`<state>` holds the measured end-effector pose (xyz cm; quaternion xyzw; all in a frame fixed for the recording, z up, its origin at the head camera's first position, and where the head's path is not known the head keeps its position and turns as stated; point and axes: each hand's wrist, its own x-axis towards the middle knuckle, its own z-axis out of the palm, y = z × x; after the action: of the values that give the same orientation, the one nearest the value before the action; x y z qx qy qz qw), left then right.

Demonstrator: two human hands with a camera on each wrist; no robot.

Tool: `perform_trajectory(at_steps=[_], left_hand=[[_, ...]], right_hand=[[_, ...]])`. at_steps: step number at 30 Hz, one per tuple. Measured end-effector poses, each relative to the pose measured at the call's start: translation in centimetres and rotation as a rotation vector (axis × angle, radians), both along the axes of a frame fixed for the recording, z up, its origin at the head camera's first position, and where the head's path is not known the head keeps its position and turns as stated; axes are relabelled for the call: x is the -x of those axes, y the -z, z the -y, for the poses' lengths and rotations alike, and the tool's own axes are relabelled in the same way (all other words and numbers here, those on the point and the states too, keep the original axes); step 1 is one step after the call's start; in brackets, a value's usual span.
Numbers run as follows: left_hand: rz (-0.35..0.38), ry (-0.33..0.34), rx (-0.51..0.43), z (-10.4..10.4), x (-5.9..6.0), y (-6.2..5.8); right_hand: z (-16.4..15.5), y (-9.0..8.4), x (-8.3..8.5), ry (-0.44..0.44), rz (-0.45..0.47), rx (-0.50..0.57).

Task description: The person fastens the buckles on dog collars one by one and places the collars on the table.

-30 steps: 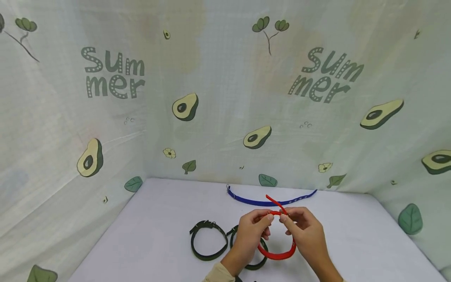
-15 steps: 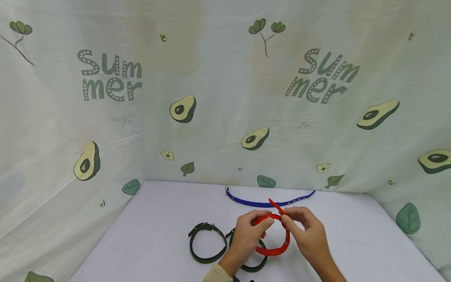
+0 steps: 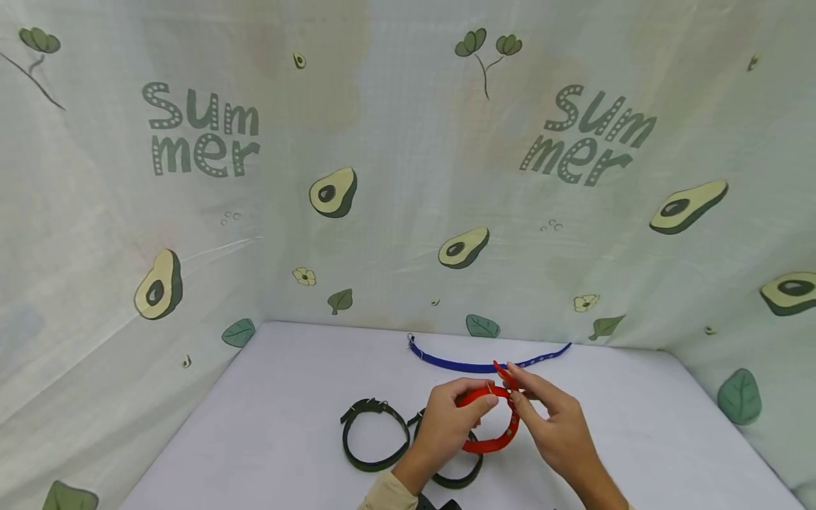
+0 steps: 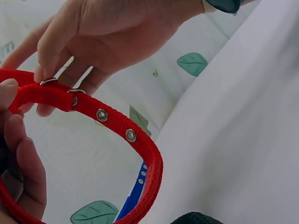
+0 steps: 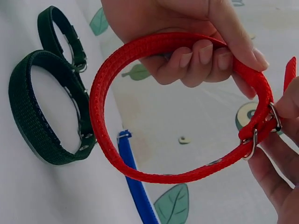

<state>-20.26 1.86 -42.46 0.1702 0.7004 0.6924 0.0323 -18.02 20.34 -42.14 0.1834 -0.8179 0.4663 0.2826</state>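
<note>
Both hands hold a red pet collar [image 5: 103, 107], closed into a loop and raised over the table. My left hand [image 3: 443, 421] grips the band beside the buckle, thumb on top and fingers curled round it in the right wrist view. With thumb and fingers, my right hand [image 3: 554, 432] pinches the strap at the metal buckle [image 5: 274, 116], where the pointed strap end [image 5: 290, 74] sticks up. Metal eyelets [image 4: 131, 135] show along the band in the left wrist view. The right fingertips partly cover the buckle in the head view.
Two dark green collars, one at left [image 3: 376, 466] and one partly behind the left forearm [image 3: 455, 484], lie looped on the white table [image 3: 274, 425]. A blue collar [image 3: 459, 366] lies stretched out at the back. Printed cloth [image 3: 395, 142] hangs behind the table.
The red loop has turned and shifted slightly left, with its eyelets now showing. My right fingers have moved up along the strap end, which stands a little further right.
</note>
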Motion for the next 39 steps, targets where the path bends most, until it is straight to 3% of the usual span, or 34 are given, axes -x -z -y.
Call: perform_trajectory(at_steps=[4,12,20,30,39], left_hand=[[-0.008,0.013,0.016,0.1,-0.2,0.0],[0.028,0.045,-0.004,-0.2,-0.4,0.0],[0.088,0.059,-0.077,-0.2,-0.2,-0.3],[0.021,0.092,-0.054,0.0,-0.1,-0.2],[0.032,0.092,-0.048,0.1,-0.3,-0.3]], right_hand=[[-0.1,0.3,0.2,-0.063,-0.046,-0.006],[-0.8,-0.2,-0.1,-0.072,-0.095,-0.038],[-0.9,-0.5,-0.2,-0.063,-0.069,-0.023],[-0.6,-0.5,-0.6,-0.021,0.002,0.034],[-0.5,-0.7,-0.9,-0.028,0.026,0.077]])
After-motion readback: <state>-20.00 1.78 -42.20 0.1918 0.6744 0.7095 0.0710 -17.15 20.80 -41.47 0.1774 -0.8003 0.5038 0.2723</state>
